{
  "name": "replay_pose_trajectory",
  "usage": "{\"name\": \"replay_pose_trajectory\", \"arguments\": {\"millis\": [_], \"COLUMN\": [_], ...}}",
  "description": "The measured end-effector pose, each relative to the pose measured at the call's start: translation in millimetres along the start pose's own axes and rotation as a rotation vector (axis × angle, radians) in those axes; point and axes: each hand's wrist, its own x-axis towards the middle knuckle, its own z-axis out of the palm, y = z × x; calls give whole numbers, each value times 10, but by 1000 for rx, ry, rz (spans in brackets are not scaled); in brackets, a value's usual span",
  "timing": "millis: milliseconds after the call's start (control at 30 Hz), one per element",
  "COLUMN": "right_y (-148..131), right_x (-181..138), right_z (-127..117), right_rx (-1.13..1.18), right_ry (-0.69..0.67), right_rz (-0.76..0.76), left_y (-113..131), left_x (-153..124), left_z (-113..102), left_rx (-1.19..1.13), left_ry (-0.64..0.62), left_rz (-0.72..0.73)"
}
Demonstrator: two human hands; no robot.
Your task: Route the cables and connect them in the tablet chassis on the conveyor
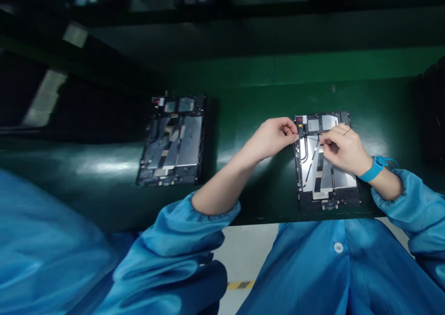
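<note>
In the right hand [344,149], thumb and forefinger are drawn close together, and between them a slim, dark, straight rod [348,130] is held, its rear end showing above the knuckles. By the left hand [273,136], the far left edge of a flat, rectangular electronic unit with a black frame and silver metal panel [325,181] is met; the fingertips are bunched there, though whether anything is pinched between them cannot be told. The unit itself is laid flat at the right of the scene, near the front edge of a dark green, smooth-topped table [250,106], and its far half is partly covered by the right hand.

Around the right wrist a bright blue band [374,168] is worn, and both forearms are sleeved in glossy blue cloth [184,250]. Well off to the left, a second black-framed unit with a grey panel [177,141] is laid on the same table, untouched. Below the near edge, a pale floor [243,248] is seen, crossed by a yellow-and-black stripe [239,285].
</note>
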Motion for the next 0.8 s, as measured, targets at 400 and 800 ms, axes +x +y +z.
{"name": "replay_pose_trajectory", "arguments": {"millis": [400,800], "right_y": [32,193], "right_x": [6,189], "right_z": [6,-255], "right_rx": [38,141], "right_ry": [22,186], "right_rz": [-38,347], "left_y": [364,449], "left_x": [367,133], "left_z": [-196,-52], "left_rx": [711,892], "left_ry": [-321,-112], "left_rz": [272,221]}}
